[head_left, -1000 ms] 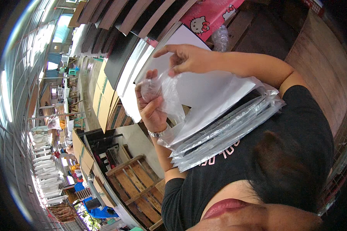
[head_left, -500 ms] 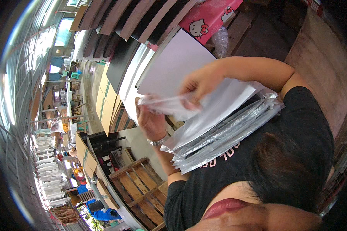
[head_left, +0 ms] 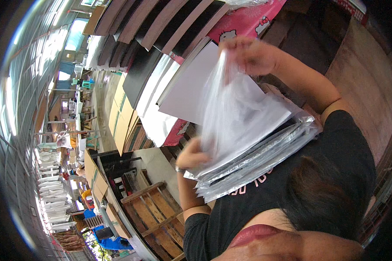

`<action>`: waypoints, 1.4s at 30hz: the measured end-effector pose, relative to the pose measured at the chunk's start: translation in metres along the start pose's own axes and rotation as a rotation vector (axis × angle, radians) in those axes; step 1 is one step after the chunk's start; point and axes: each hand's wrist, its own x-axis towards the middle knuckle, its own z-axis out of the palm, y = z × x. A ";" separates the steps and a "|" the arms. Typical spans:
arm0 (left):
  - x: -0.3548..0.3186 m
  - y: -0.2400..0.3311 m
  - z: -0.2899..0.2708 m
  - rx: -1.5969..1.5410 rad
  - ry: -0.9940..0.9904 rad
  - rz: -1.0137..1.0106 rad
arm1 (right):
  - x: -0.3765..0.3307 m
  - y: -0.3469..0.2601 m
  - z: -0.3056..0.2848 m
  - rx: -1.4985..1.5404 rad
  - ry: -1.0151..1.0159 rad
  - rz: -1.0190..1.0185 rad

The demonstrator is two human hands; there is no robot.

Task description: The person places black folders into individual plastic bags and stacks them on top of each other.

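Note:
A pile of flat, clear-plastic-wrapped packs (head_left: 252,176) with dark and white layers rests against my black shirt. On top lies a loose clear plastic bag (head_left: 235,113) with a white sheet under it. My right hand (head_left: 250,56), blurred by motion, pinches the bag's far edge and pulls it up into a stretched peak. Closed on the bag's near-left edge is my left hand (head_left: 194,154), a metal band on its wrist; its fingertips are partly hidden by the film. Behind the bag is a large pale grey-white board (head_left: 185,91).
Thick black-and-brown boards (head_left: 170,26) are stacked beyond the pale board, by a pink patterned cloth (head_left: 252,26). Flat brown cardboard (head_left: 119,113) lies at left. A wooden pallet (head_left: 154,213) stands below my left arm. White goods (head_left: 56,191) hang farther off.
My right hand has moved up and away from my left, stretching the plastic bag between them. My left hand has come down to the pile's left edge.

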 end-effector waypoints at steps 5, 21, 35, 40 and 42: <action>-0.012 0.003 -0.011 -0.847 0.361 0.385 | -0.008 -0.015 0.010 -0.391 -0.286 0.361; -0.012 -0.064 -0.018 -0.227 0.132 0.102 | -0.013 -0.015 0.008 -0.085 0.073 0.034; 0.070 0.019 -0.048 -0.128 1.223 0.460 | 0.022 0.005 -0.031 -1.348 0.666 -0.327; 0.050 0.037 -0.008 0.447 1.324 0.206 | -0.002 0.012 0.006 -1.585 0.727 -0.534; 0.025 0.027 -0.002 0.732 1.321 0.321 | -0.016 -0.016 0.033 -1.214 0.568 -0.075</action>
